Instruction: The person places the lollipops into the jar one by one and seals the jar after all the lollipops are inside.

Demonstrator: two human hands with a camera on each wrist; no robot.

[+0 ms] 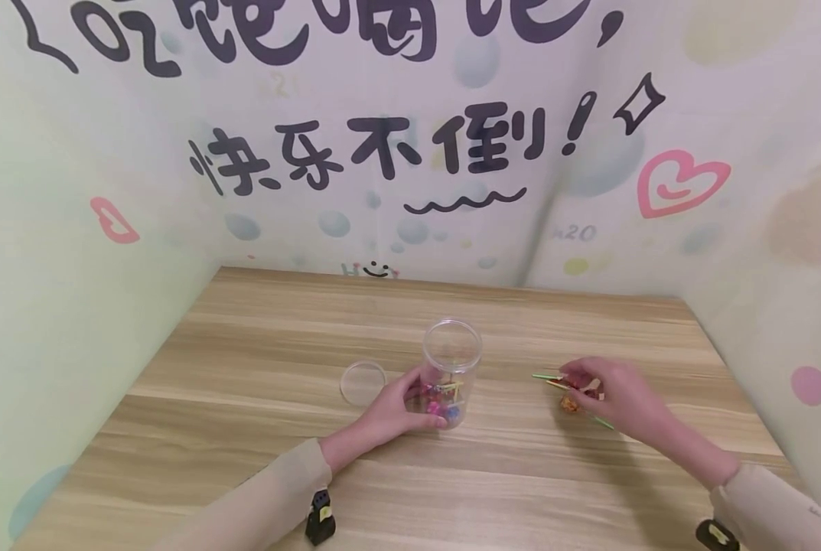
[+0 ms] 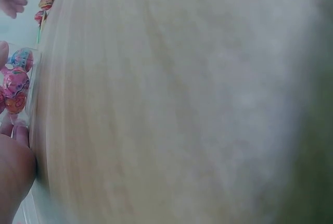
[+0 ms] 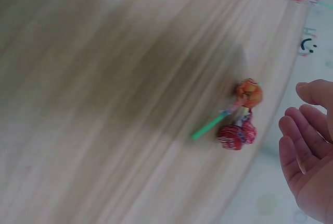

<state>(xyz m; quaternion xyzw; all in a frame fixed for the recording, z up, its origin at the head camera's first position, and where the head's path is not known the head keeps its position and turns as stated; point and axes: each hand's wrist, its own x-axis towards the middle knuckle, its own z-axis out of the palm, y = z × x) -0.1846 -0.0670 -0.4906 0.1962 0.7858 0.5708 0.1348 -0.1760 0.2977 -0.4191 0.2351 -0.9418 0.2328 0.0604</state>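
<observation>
A clear plastic jar (image 1: 460,383) stands upright and uncapped on the table, with several wrapped lollipops (image 2: 15,82) in its lower part. My left hand (image 1: 388,411) grips the jar low on its left side, thumb in front and fingers behind. To the right, my right hand (image 1: 620,392) hovers over a small group of lollipops on the table, fingers loosely bent and nothing held in the right wrist view. That group has an orange lollipop (image 3: 249,92) with a green stick and two red lollipops (image 3: 230,137) beside it.
A round clear lid (image 1: 363,383) lies flat to the left of the jar. The wood-grain table (image 1: 279,321) meets printed walls (image 1: 410,222) at the back and both sides.
</observation>
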